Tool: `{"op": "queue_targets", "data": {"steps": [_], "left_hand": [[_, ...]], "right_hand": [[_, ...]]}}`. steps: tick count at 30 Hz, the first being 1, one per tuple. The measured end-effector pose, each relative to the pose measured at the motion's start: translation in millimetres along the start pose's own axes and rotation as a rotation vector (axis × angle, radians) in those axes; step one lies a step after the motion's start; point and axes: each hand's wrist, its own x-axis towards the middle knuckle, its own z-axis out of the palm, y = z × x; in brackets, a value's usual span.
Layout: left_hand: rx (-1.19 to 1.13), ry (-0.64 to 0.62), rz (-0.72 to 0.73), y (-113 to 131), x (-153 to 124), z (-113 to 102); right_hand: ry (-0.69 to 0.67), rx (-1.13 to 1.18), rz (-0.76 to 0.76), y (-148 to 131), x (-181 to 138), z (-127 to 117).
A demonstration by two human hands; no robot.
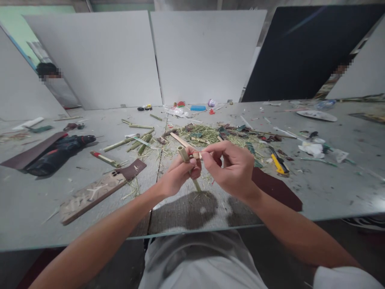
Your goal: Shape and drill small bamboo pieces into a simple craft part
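My left hand (180,173) is closed around a short hollow bamboo tube (184,155), held upright above the grey table (331,188). My right hand (231,166) is just to its right, fingers pinched on a thin flat bamboo strip (183,142) that slants back to the left, its near end by the tube's open top. Behind both hands lies a heap of green shavings and bamboo scraps (210,134).
A dark power drill (60,150) lies at the left, a phone (90,194) on a board nearer me. Green bamboo sticks (132,141) lie mid-table. A yellow utility knife (278,162) is at the right, dark sandpaper (279,188) beside my right wrist. White boards (105,56) stand behind.
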Motion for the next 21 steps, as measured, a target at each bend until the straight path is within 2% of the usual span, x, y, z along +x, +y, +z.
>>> {"op": "queue_targets", "data": {"steps": [21], "left_hand": [[0.056,0.031,0.022,0.3,0.2,6.1]], "right_hand": [[0.052,0.039,-0.087,3.0,1.2,3.0]]}}
